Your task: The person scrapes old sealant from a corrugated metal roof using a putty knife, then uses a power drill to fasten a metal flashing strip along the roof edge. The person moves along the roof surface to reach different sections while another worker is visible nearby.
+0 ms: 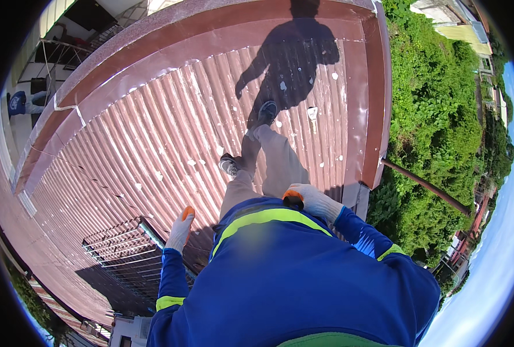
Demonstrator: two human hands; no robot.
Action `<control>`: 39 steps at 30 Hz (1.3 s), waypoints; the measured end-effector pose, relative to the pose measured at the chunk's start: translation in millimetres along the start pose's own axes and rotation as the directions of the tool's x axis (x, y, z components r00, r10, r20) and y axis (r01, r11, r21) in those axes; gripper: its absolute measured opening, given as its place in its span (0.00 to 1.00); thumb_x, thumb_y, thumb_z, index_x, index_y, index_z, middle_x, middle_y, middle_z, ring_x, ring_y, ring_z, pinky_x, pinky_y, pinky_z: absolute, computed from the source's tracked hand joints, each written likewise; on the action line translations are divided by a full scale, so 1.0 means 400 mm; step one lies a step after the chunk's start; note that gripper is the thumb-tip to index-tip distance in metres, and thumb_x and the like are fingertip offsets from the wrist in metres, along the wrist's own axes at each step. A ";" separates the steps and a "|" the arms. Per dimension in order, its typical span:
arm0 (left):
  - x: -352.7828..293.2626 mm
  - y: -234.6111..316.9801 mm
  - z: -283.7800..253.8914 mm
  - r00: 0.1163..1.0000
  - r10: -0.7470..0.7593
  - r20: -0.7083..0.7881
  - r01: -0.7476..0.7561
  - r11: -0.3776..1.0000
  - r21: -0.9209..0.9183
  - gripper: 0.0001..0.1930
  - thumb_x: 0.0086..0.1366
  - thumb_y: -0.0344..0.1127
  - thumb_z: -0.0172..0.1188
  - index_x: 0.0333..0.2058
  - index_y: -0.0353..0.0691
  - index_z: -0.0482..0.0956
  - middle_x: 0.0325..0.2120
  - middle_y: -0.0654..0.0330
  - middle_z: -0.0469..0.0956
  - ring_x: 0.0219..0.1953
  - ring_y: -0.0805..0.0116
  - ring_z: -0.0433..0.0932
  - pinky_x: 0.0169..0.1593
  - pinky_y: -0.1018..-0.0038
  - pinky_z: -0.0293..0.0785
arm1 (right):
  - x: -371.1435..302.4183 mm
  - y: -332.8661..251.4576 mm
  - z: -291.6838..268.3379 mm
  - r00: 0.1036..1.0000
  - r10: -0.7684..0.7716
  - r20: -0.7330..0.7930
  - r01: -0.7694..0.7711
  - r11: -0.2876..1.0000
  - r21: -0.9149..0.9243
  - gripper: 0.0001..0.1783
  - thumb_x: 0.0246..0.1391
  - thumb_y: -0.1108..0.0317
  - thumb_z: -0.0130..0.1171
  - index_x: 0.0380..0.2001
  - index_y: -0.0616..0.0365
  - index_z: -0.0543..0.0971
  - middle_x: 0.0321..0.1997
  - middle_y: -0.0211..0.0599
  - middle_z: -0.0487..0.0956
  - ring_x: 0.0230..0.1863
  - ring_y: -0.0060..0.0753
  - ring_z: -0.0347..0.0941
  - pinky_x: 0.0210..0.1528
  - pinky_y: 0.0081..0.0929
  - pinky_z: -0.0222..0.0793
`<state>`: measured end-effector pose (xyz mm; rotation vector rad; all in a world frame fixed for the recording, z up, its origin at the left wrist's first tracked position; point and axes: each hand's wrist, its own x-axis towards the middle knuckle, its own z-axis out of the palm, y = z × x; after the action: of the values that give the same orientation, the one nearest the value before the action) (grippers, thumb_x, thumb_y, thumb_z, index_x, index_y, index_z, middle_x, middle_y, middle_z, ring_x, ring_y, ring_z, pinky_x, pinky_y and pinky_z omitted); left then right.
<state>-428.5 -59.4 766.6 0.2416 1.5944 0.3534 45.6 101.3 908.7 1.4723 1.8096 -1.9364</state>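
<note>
- Head view: the left hand in a white-and-orange glove [180,230] hangs out beside the body, perhaps for balance; its fingers look loosely bent, with nothing visible in them, though the palm is hidden.
- The right hand in a matching glove [315,202] sits close to the waist, fingers curled by a dark rounded object [293,202]; whether they grip it, I cannot tell.
- Shod feet stand apart, likely for footing, on the maroon corrugated metal roof [164,124].

The dark patch [293,201] at the right hand [314,200] is unidentifiable.
</note>
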 end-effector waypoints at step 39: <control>-0.022 -0.381 -0.149 0.938 -0.290 -0.192 0.225 0.927 -0.300 0.38 0.74 0.67 0.49 0.66 0.40 0.68 0.31 0.44 0.84 0.20 0.60 0.81 0.19 0.68 0.67 | 0.124 0.407 -0.091 0.783 0.524 -0.334 -0.188 0.712 0.676 0.23 0.67 0.56 0.61 0.59 0.55 0.78 0.41 0.32 0.81 0.32 0.25 0.77 0.31 0.24 0.72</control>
<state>-477.9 -208.4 720.5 -0.2322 1.7603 0.4016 145.2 110.0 766.5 2.5283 0.8296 -2.1361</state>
